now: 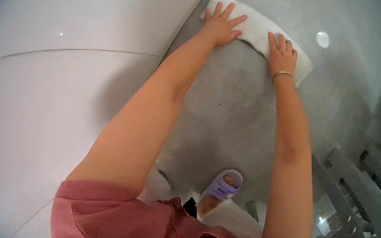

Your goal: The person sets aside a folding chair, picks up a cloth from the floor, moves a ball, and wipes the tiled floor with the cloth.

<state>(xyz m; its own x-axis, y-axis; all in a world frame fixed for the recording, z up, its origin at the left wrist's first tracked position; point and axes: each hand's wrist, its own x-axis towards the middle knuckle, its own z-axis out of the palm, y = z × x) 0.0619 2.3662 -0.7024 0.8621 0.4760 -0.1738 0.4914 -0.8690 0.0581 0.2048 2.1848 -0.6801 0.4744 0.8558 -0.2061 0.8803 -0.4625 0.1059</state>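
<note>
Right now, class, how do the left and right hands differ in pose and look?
The left hand is widely splayed; the right hand is less splayed.
The left hand has a bare wrist; the right hand has a bracelet at its wrist.
Both rest on the white cloth.

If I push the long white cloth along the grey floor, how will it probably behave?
The long white cloth is probably floppy and may bunch: its near edge looks wavy. It might slide easily, since the grey floor looks smooth and shiny.
</note>
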